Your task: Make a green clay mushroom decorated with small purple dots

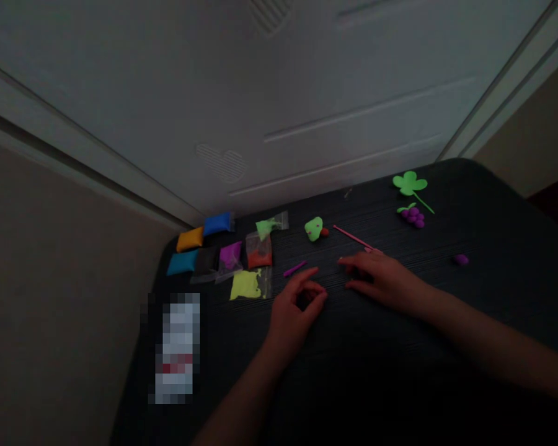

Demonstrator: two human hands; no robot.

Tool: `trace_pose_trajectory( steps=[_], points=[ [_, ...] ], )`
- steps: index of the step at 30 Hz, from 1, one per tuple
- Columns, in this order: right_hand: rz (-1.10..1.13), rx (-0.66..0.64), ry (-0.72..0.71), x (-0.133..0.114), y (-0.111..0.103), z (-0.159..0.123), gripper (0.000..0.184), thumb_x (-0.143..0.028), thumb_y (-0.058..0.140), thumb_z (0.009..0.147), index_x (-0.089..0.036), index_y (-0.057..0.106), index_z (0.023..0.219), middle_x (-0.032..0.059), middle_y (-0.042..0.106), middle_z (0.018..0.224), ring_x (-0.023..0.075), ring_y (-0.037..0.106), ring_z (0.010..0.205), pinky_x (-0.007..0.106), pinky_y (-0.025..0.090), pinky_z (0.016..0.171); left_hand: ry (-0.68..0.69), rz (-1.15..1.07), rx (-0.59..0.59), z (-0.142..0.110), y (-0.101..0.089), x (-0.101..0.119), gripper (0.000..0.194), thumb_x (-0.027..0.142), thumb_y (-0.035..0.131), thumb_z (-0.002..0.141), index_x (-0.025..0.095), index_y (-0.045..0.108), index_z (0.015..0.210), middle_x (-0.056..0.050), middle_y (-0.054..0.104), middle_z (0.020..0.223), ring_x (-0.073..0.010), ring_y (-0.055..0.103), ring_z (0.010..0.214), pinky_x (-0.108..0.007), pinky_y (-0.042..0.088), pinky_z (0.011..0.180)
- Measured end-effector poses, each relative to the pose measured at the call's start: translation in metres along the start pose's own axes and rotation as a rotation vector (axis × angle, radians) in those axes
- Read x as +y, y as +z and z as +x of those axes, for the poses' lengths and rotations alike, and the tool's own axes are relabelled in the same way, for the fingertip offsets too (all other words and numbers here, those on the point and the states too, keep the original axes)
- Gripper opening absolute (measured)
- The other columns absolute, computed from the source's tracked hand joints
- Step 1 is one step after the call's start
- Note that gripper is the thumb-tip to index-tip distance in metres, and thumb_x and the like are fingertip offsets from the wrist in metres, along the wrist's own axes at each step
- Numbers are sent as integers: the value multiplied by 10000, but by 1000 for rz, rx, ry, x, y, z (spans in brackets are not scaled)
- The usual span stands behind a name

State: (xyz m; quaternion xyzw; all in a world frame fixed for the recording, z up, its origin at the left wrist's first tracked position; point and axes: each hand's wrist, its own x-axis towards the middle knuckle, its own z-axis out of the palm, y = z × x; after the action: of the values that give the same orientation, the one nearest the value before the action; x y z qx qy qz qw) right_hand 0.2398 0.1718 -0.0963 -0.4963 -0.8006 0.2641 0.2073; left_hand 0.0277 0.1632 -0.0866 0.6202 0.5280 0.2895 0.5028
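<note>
My left hand (299, 310) rests low over the dark tabletop, its index finger stretched forward and the others loosely curved towards the thumb. Nothing shows in its grasp. A short purple stick-like tool (294, 269) lies just beyond its fingers. To the right, my right hand (376, 275) is open with fingers and thumb apart, partly covering the near end of a thin pink tool (356, 237). Between and beyond the hands sits a light green clay piece (313, 229) with small pinkish spots and a red-brown lump (324, 232) at its side.
Small bags of coloured clay, including a yellow one (245, 285) and a blue one (217, 223), lie at the left. At the right are a green clay clover (410, 183), a purple grape bunch (413, 216) and a purple lump (461, 259). A white door (353, 93) backs the table.
</note>
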Motion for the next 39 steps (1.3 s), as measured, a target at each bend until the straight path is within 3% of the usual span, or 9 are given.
trace_pose_trajectory(
  steps=[5, 12, 19, 30, 39],
  points=[
    [13, 7, -4, 1, 3, -1, 223, -323, 544, 773, -251, 546, 984, -2, 595, 964, 151, 523, 937, 361, 308, 917, -13, 5, 0, 0, -1, -4, 397, 288, 563, 738, 211, 474, 1118, -11, 624, 832, -132, 572, 734, -287, 448, 726],
    [70, 69, 25, -7, 0, 0, 205, -325, 568, 750, -234, 553, 934, 19, 589, 924, 169, 529, 883, 330, 378, 821, -49, 23, 11, 3, -4, -5, 412, 332, 559, 727, 201, 496, 1112, -21, 636, 824, -153, 581, 750, -280, 445, 730],
    [16, 87, 5, -9, 1, 2, 98, -299, 570, 750, -209, 547, 777, 0, 570, 800, 146, 524, 771, 305, 388, 753, 20, 17, 17, 5, -2, -5, 413, 323, 543, 729, 199, 495, 1120, -16, 630, 805, -155, 574, 733, -285, 439, 719],
    [-2, 132, -56, -13, 0, 2, 165, -323, 503, 799, -191, 602, 799, 24, 581, 806, 143, 536, 789, 289, 416, 747, 164, -1, 41, 3, 0, -3, 402, 286, 541, 715, 194, 511, 1105, -5, 628, 794, -146, 563, 701, -279, 434, 676],
    [9, 323, 57, -21, -6, -14, 294, -348, 342, 858, -175, 580, 852, 41, 597, 779, 157, 555, 709, 310, 458, 653, 241, -61, 59, 6, 1, -11, 416, 254, 568, 700, 186, 496, 1104, 1, 627, 780, -141, 577, 727, -282, 449, 707]
  ],
)
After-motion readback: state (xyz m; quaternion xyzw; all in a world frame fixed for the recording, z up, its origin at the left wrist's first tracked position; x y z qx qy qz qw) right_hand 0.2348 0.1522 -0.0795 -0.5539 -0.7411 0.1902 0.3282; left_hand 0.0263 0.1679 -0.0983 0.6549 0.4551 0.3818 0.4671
